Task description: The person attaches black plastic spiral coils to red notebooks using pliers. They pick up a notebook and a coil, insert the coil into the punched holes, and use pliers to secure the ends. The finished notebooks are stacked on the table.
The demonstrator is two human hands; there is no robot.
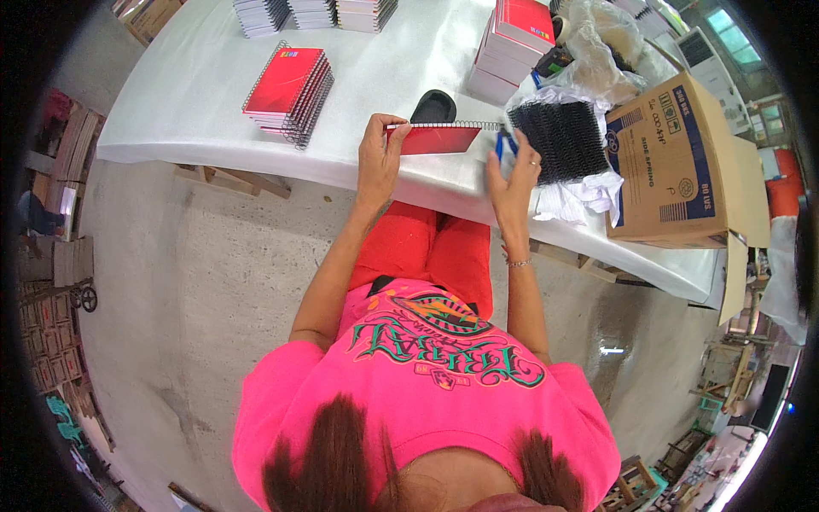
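Observation:
My left hand (381, 160) is closed on the left end of a red spiral notebook (439, 141), thumb and fingers pinching it. The notebook is held on edge above the table's front, its wire coil along the upper side. At the coil's right end, my right hand (517, 175) grips a blue-handled hand tool (502, 147), probably pliers or cutters; its jaws are too small to make out. Just right of that hand lies a pile of black spiral coils (559, 141) on crumpled white paper (580, 198). A rounded black object (434, 107) sits behind the notebook.
A stack of red spiral notebooks (288, 84) stands left on the white-covered table (375, 77). More bound stacks (316, 12) are at the back. A tall red-topped stack (510, 51) stands behind the coils. An open cardboard box (674, 162) and clear plastic bags (604, 38) crowd the right.

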